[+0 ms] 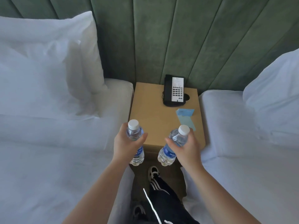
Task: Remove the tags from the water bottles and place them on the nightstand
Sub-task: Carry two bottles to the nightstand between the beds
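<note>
My left hand (pixel 125 145) grips a clear water bottle (pixel 135 135) with a white cap and blue label, held upright just in front of the nightstand's near left corner. My right hand (pixel 186 147) grips a second, similar bottle (pixel 173 147), tilted with its cap toward the right. Both bottles hang in the air at the front edge of the tan wooden nightstand (pixel 152 113). Light blue paper tags (pixel 186 118) lie flat on the nightstand's right side, just beyond the right bottle's cap. No tag is visible on either bottle neck.
A black telephone (pixel 174 90) with a white keypad card sits at the nightstand's back right. White beds with pillows flank it on the left (pixel 48 94) and right (pixel 250 126). A green padded headboard (pixel 178 38) stands behind. My legs and shoes fill the narrow floor gap below.
</note>
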Tool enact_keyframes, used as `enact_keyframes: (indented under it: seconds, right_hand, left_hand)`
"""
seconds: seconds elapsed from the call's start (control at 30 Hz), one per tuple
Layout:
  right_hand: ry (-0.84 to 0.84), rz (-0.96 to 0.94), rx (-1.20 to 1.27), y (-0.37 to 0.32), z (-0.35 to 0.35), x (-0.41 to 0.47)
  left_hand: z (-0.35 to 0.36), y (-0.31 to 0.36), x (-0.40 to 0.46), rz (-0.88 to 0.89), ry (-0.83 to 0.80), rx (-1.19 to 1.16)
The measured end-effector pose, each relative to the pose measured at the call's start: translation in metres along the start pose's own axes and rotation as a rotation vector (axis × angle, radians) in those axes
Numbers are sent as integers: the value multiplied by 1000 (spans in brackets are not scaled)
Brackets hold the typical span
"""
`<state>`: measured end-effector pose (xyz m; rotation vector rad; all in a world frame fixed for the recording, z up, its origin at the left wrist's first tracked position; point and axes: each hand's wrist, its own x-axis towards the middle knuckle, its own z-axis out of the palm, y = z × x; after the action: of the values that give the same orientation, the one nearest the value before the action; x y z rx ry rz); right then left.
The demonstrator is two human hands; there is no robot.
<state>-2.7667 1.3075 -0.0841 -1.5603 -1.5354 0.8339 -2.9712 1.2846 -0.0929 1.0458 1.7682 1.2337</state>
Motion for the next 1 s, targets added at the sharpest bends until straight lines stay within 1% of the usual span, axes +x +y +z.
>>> enact_keyframes:
  seconds: [0.27, 0.4, 0.53, 0.67, 0.8, 1.0]
  right_hand:
    - [-61, 70, -4, 19, 33, 138]
    - [-109, 35, -2, 28, 52, 207]
    - [-90, 21, 10, 35, 81, 273]
    - [-83, 14, -18, 44, 114, 328]
    - [-136, 1, -49, 63, 149, 377]
    - [-163, 49, -56, 88, 193, 431]
  left_hand:
    - [45, 8, 132, -72, 38, 22]
    - [69, 13, 197, -90, 44, 39]
    - [88, 12, 259, -90, 52, 74]
    - [102, -1, 326, -107, -16, 118]
    - [115, -23, 390, -136, -79, 140]
    - [134, -51, 450, -138, -64, 139]
